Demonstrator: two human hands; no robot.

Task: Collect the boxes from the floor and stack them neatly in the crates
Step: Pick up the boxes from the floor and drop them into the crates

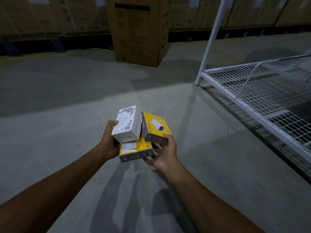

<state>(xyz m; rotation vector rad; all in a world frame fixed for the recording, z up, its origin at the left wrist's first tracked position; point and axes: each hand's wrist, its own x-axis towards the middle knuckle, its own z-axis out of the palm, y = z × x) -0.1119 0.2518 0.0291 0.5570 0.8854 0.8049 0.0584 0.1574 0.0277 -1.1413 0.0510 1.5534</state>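
Holding 3 boxes [134, 132] between both hands, fingers [114, 122] wrapped around edges

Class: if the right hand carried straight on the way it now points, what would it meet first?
Probably nothing near: the right hand, holding a yellow box, points up-left over bare floor toward the tall cardboard carton far ahead; depth is unclear.

Two bare forearms reach in from bottom corners, no sleeves in sight, no watch, no bands at wrists; left hand [108, 142] and right hand [165, 151] ungloved, no rings on visible fingers, short trimmed nails; upper arms out of frame
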